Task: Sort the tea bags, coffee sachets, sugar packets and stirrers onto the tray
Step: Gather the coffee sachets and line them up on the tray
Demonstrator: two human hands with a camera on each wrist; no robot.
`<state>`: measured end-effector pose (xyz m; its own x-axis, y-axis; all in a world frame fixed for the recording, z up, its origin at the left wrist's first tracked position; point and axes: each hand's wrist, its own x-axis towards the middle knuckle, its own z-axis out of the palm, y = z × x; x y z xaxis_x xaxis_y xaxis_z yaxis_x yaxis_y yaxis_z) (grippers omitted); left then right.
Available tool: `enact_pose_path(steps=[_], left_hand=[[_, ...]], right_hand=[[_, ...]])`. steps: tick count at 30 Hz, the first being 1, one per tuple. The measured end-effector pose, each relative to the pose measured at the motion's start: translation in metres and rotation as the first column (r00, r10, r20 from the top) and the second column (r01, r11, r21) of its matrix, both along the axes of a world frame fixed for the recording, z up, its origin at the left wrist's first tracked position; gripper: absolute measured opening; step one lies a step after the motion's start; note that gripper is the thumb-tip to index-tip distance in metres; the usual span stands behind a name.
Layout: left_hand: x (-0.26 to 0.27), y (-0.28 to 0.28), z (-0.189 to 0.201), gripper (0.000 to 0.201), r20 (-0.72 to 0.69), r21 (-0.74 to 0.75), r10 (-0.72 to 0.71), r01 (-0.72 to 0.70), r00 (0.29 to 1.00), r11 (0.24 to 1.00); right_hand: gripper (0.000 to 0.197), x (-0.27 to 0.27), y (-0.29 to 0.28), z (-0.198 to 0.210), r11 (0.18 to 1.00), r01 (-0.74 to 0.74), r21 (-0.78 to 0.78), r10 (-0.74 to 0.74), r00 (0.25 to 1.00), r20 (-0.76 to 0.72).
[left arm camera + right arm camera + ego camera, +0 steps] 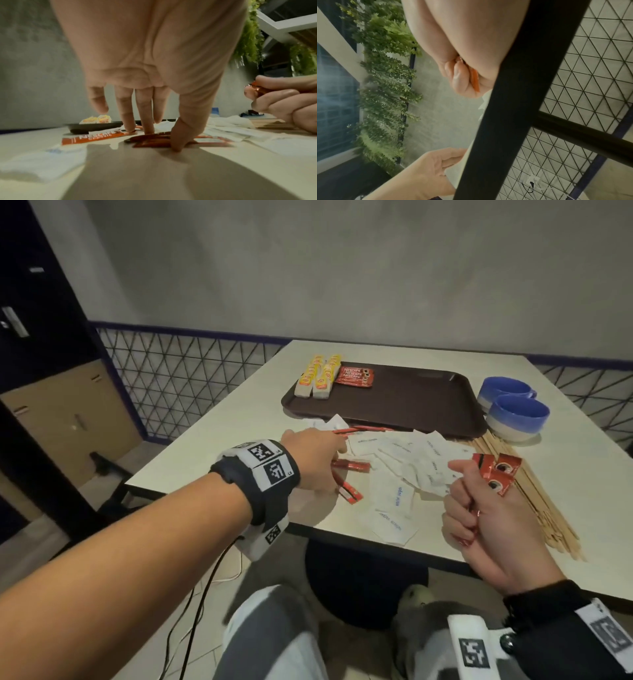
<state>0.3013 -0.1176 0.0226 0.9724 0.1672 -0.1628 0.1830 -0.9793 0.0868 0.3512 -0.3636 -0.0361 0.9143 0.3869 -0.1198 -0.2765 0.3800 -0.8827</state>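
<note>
We read "NESCAFE" on the red coffee sachets lying flat at the far left of the brown tray, beside yellow tea bags whose long axes ran near to far. Our left hand, its grip spread, pressed straight fingers onto loose red sachets on the tabletop. Our right hand closed its grip around a bunch of sachets pointing far-right.

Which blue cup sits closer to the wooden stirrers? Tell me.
The nearer blue cup, in front of the other blue cup; its base is next to the far ends of the wooden stirrers.
</note>
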Motion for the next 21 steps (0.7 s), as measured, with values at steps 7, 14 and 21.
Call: enact_pose_path(steps=[7,14,21], left_hand=[[0.000,0.001,-0.002,0.019,-0.008,0.102,-0.043,0.044,0.999,0.994],[-0.002,-0.001,-0.002,0.017,-0.007,0.187,-0.104,0.104,0.995,0.977],[-0.001,-0.016,0.001,0.020,0.118,0.089,-0.160,0.150,0.980,0.985]], right_hand=[[0.027,-0.003,-0.001,0.000,1.000,-0.025,-0.008,0.025,1.000,0.001],[0.021,-0.006,0.000,0.000,0.998,-0.018,-0.063,0.021,0.998,0.052],[0.032,-0.008,0.002,-0.003,0.989,-0.019,-0.146,0.040,0.989,0.143]])
